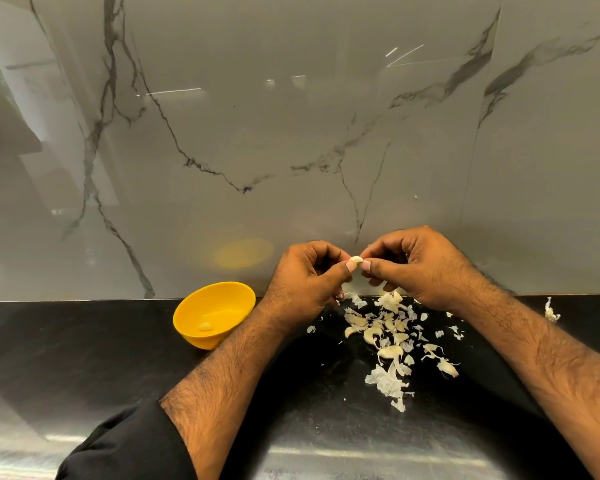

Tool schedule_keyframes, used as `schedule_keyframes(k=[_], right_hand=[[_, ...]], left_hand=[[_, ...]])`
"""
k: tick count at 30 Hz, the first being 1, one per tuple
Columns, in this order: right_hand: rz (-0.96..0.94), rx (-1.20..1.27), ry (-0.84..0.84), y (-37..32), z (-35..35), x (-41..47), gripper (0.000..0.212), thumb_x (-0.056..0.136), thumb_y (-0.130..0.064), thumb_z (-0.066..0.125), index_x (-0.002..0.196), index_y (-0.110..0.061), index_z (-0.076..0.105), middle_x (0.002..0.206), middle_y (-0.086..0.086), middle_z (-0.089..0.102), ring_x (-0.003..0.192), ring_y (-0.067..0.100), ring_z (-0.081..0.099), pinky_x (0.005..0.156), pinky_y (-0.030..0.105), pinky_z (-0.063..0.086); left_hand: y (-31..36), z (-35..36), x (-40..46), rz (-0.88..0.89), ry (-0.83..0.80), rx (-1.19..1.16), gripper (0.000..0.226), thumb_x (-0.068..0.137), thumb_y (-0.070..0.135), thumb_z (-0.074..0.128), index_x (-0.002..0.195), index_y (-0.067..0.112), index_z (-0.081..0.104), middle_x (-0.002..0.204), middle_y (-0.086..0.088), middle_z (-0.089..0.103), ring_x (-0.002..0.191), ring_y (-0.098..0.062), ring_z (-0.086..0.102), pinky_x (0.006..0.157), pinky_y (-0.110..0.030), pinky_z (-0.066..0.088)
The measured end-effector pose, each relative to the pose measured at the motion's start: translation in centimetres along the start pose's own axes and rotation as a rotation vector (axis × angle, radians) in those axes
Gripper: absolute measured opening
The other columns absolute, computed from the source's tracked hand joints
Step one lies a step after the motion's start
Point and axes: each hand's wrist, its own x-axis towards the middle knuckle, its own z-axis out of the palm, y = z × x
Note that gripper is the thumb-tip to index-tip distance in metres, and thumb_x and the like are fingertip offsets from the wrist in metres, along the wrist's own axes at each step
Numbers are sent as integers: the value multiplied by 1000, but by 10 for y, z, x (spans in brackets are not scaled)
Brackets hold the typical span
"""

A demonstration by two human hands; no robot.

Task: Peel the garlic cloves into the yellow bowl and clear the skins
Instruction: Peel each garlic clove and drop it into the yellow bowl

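Note:
Both hands are raised above the black counter, close to the marble wall. My left hand (303, 280) and my right hand (418, 268) pinch one small pale garlic clove (356, 260) between thumbs and fingertips. The yellow bowl (187, 320) stands on the counter to the left of my left wrist, with one peeled clove (205, 327) inside it. Under and below my hands lies a scatter of garlic skins and cloves (392, 337) on the counter.
A stray piece of garlic skin (550, 310) lies at the far right near the wall. The marble backsplash (291, 133) rises right behind my hands. The black counter (66, 358) stretches left of the bowl.

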Motion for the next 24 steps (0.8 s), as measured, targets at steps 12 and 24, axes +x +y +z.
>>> schedule_keyframes(k=[12,24], right_hand=[[-25,-44,26,-1,2,-1,7,96,-23,74,96,-25,81,81,-9,78,76,8,76,72,30,65],[37,47,76,-1,6,-2,8,95,-20,76,93,-22,84,75,-2,77,67,11,74,64,24,61]], left_hand=[[3,5,-4,79,73,133,11,93,25,83,93,17,76,73,3,73,63,-9,69,60,-23,58],[4,8,-5,91,81,-12,9,93,8,81,102,10,80,84,-7,80,77,-23,80,72,-38,67]])
